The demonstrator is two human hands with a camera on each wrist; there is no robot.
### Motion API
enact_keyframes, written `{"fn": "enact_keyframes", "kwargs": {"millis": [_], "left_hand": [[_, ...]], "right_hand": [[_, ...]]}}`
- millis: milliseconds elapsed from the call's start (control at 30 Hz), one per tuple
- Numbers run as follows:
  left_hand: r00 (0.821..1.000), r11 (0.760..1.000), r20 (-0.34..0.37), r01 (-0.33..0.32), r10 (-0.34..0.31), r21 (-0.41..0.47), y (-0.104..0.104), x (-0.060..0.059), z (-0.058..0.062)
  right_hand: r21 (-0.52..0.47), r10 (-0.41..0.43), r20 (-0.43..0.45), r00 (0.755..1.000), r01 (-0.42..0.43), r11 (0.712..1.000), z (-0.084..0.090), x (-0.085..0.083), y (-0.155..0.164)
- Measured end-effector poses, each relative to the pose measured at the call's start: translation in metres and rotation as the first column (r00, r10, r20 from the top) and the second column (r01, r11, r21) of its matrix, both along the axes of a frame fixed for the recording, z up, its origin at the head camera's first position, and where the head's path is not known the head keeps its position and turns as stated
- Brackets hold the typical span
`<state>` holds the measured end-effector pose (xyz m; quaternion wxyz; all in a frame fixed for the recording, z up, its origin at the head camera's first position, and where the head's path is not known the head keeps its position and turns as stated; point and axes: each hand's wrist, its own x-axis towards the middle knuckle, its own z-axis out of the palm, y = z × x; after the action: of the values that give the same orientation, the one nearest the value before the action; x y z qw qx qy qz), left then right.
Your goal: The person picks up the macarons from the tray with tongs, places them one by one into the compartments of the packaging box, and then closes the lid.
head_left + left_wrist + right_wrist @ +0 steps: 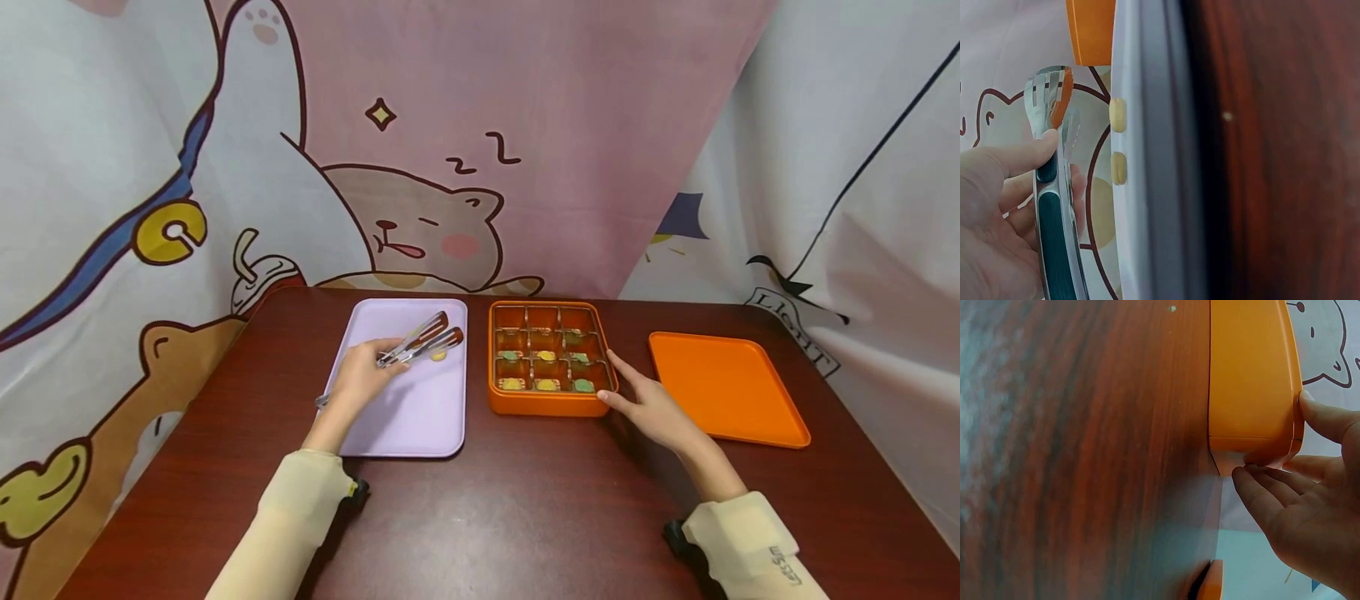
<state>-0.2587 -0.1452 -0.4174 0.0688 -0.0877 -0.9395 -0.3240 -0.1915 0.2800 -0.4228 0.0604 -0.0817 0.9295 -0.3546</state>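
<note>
Cartoon cloth [585,167] hangs behind the glossy table [525,500] bearing 1 orange box [547,405].

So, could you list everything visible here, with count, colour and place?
Table: one, reddish-brown, beneath.
Cartoon cloth: count unclear, white and pink, behind.
Tray: one, lilac, left.
Small pieces: two, yellow, on tray.
Serving tongs: one, silver and green, above tray.
Divided box: one, orange, centre.
Box pieces: six or more, yellow and green, inside.
Lid or tray: one, orange, right.
Sleeves: two, cream, forearms.
Devices: two, black, at wrists.
Left grip: one, holding tongs.
Right grip: one, touching box.
</note>
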Motion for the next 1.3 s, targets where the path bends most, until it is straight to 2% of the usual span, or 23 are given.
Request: {"fn": "enact_keyframes", "kwargs": {"millis": [367,967,1300], "left_hand": [[0.998,0.998,0.058,0.004,-0.001,-0.059,-0.009,-0.002,-0.009],[0.996,0.995,0.09,0.005,0.004,-0.098,-0.013,-0.002,-0.012],[0.991,0.996,0.13,0.003,0.009,-0.091,-0.012,-0.002,-0.009]], "right_hand": [[0.019,-0.007,-0.001,1.0,0.007,1.0,0.001,0.001,-0.001],[0.009,-0.002,0.005,1.0,0.002,1.0,0.004,0.002,-0.002],[0.01,-0.004,0.01,1.0,0.004,1.0,0.003,0.003,-0.001]]}}
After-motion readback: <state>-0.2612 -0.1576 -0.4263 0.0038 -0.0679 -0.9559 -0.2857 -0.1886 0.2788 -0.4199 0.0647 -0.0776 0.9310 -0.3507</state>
